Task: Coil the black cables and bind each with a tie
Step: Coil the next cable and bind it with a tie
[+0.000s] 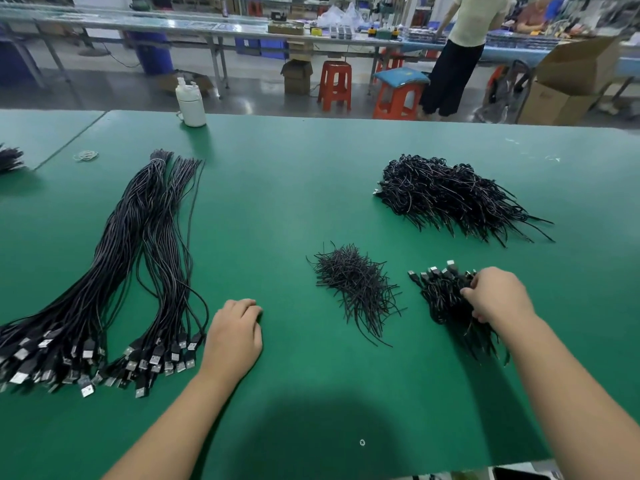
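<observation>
We have our right hand [498,295] curled down onto the small heap of bound coils [446,299] near the right of the green bench's [277,188] near edge, fingers gripping into the bundle. Our left hand [233,336] holds nothing; it rests knuckles-up on the mat, fingers loosely bent, just beside the USB plugs [156,358] of the straight black cables [145,244], which run from the near left edge back toward the far left.

The loose twist ties [356,289] lie in a pile between our hands, and a larger heap of finished coils [450,199] sits toward the far right. A white bottle [190,103] stands at the far edge.

By our reading, we are setting down or tidying a finished coil, and the next cable is due. To do this well, we should settle the coils with plugs facing one way, then let go cleanly. With the left hand, we would single out one plug from the nearest fan, lifting it clear so neighbouring cables do not drag along or tangle.
</observation>
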